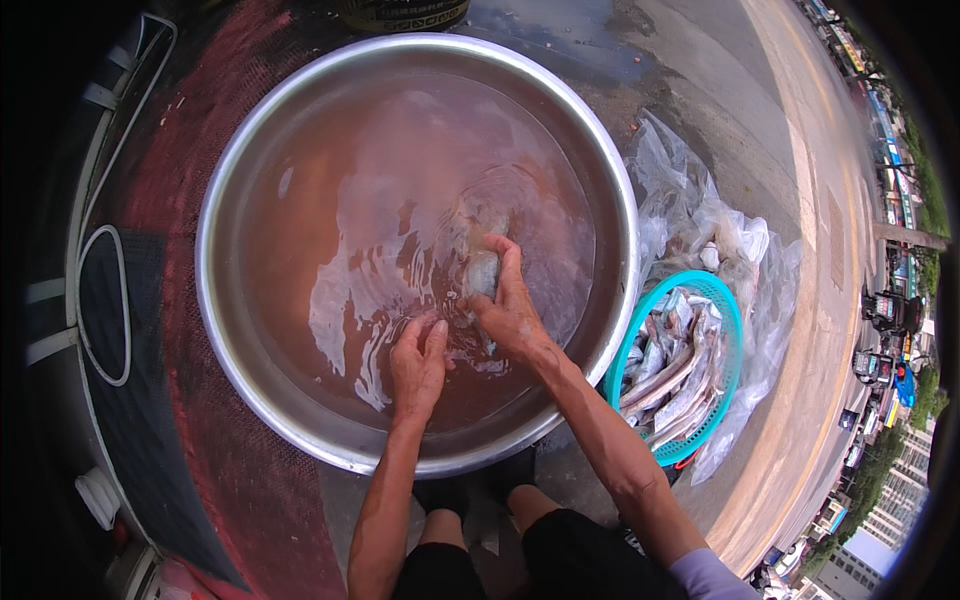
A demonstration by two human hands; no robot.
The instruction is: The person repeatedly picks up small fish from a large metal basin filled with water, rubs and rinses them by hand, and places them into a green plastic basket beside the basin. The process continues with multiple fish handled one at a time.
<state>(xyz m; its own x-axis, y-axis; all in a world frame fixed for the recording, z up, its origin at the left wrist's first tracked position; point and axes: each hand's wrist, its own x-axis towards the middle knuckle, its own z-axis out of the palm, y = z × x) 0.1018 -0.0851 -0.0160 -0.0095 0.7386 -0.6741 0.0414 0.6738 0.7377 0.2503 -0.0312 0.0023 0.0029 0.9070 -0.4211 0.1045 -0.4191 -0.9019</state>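
A wide round metal basin point(259, 409) of murky reddish-brown water point(289, 247) lies before me. My right hand point(511, 304) grips a silvery-grey fish point(482, 274) at the water's surface, fingers bent over its far end and thumb at its near side. Part of the fish is blurred by ripples. To its left, my left hand point(418, 367) dips its fingertips into the water. Nothing shows in that hand above the surface; what its fingertips touch is hidden.
Against the basin's right side stands a turquoise plastic basket point(733, 352) of long silvery fish pieces point(675, 367). Crumpled clear plastic bags point(667, 172) lie beside it. A red mat point(180, 187) and a pale hose point(124, 300) are at left, a dark bucket point(405, 13) beyond the basin.
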